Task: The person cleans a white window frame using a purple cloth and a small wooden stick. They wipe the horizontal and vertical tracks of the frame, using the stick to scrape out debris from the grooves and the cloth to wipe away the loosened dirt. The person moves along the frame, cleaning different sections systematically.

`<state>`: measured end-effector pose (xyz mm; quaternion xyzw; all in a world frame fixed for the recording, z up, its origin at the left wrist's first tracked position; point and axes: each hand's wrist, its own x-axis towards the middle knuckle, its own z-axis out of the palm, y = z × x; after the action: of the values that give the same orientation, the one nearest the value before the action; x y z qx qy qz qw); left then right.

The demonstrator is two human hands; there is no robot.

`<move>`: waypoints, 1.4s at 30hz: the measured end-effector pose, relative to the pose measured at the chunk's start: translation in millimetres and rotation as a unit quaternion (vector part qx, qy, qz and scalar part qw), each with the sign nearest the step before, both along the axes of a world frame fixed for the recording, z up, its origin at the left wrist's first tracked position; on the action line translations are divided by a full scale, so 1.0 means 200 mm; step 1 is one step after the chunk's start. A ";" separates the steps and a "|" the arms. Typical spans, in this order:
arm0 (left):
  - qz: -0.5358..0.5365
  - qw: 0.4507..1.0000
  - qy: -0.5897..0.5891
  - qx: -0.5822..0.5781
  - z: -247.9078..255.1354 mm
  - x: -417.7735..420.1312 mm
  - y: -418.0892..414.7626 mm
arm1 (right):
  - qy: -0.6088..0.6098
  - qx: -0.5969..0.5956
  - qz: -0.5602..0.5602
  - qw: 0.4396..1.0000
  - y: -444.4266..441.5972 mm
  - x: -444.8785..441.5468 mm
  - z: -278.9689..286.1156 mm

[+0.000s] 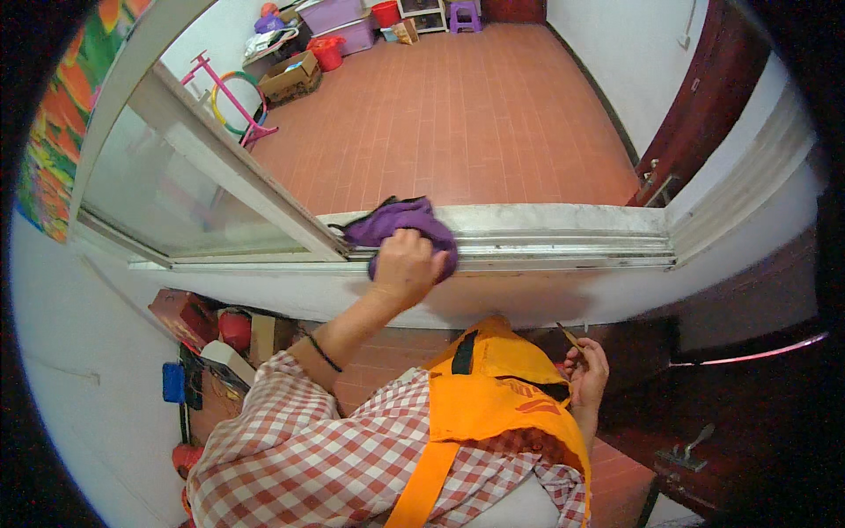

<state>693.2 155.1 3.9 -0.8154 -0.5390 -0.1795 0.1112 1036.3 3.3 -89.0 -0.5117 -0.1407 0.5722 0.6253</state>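
Observation:
My left hand point(405, 265) is closed around a bunched purple cloth point(403, 219) with some black fabric at its edge. The cloth rests on the metal track point(561, 249) of a sliding window, right beside the lower corner of the pale-framed glass panel point(218, 211). Lower and to the right, in front of the orange apron point(498, 402), my right hand point(587, 373) pinches a slender pointed tool point(569, 337). Its tip points up and left, towards the wall under the sill; its exact kind is unclear.
Beyond the opening lies a reddish plank-patterned floor point(455, 119) with a cardboard box point(290, 78), a red bucket point(326, 54), and a purple stool point(465, 16). A dark red door point(700, 99) stands at the right. Below the sill at left is a reddish-brown box point(183, 317).

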 end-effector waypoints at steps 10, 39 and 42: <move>-0.173 0.972 -0.157 -0.012 -0.08 1.15 0.21 | 0.017 -0.011 -0.037 0.999 -0.27 0.12 -0.09; -0.361 0.827 -0.402 -0.154 -0.09 0.36 -0.08 | -0.525 0.294 -0.041 0.798 0.36 0.07 0.32; -0.354 0.905 -0.235 -0.022 -0.02 0.39 -0.08 | -0.569 0.186 -0.064 0.798 0.53 -0.02 0.44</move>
<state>771.2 139.7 -1.0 -0.8892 -0.2290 -0.3814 -0.1074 1033.3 108.5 -0.2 -0.6270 -0.5420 0.0990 0.5508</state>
